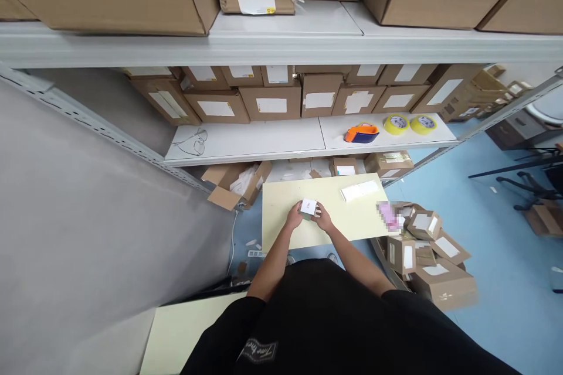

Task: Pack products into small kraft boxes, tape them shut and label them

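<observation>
Between my two hands is a small box with a white top and some dark marks printed on it. My left hand grips its left side, and my right hand has its fingers around the right side. Something greenish shows at the lower edge of the box. The box is over the middle of a pale yellow table; whether it touches the surface I cannot tell. To the right on the same table lies a flat white strip-like pack.
A shelf behind the table carries labelled cartons, glasses, an orange and blue tape dispenser and yellow tape rolls. An open carton stands left. Packed boxes are piled at right, near a pixelated pink item.
</observation>
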`<state>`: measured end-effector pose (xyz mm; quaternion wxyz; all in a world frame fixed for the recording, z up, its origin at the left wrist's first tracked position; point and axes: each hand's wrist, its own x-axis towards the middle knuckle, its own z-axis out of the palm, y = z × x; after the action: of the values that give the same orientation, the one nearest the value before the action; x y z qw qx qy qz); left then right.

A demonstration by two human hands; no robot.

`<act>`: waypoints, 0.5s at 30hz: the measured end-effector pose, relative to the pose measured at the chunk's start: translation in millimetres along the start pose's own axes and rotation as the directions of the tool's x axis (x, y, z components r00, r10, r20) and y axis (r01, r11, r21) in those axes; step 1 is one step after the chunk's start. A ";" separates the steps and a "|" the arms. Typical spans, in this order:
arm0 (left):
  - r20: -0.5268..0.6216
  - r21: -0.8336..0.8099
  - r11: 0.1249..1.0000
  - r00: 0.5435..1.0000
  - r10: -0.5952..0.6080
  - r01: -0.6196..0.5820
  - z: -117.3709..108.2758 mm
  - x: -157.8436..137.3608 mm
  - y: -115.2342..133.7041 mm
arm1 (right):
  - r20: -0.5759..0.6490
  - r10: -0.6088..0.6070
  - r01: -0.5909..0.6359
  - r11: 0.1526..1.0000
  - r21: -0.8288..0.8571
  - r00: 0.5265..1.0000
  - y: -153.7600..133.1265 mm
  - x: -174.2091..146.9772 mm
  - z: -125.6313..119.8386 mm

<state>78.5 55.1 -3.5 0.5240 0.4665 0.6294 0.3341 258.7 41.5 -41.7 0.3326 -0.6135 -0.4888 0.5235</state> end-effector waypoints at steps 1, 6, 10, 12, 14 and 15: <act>-0.031 0.049 0.999 0.999 -0.007 0.008 -0.4 -0.9 2.3 | -0.014 -0.031 0.031 0.999 -0.038 0.999 0.6 0.0 -2.0; 0.029 0.317 0.939 0.991 0.130 -0.133 11.8 -6.7 20.4 | -0.069 0.005 -0.020 0.978 -0.210 0.998 3.0 -4.6 -12.0; 0.179 0.345 0.901 0.961 0.212 -0.263 10.1 1.4 32.7 | -0.037 0.012 -0.021 0.964 -0.266 0.999 5.0 -11.1 -14.1; 0.227 0.340 0.892 0.947 0.228 -0.296 2.6 7.6 37.0 | -0.016 -0.015 0.010 0.967 -0.256 1.000 4.3 -12.9 -14.6; 0.274 0.370 0.873 0.935 0.224 -0.318 -4.0 11.9 40.6 | -0.019 -0.050 0.044 0.969 -0.244 0.999 1.4 -12.6 -15.0; 0.289 0.392 0.862 0.932 0.217 -0.322 -5.9 13.0 42.5 | -0.020 -0.067 0.060 0.969 -0.242 0.998 -0.7 -11.5 -15.2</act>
<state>82.6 82.3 31.9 0.4257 0.6911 0.5492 0.1988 273.6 32.4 -33.9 0.2790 -0.6408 -0.5633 0.4407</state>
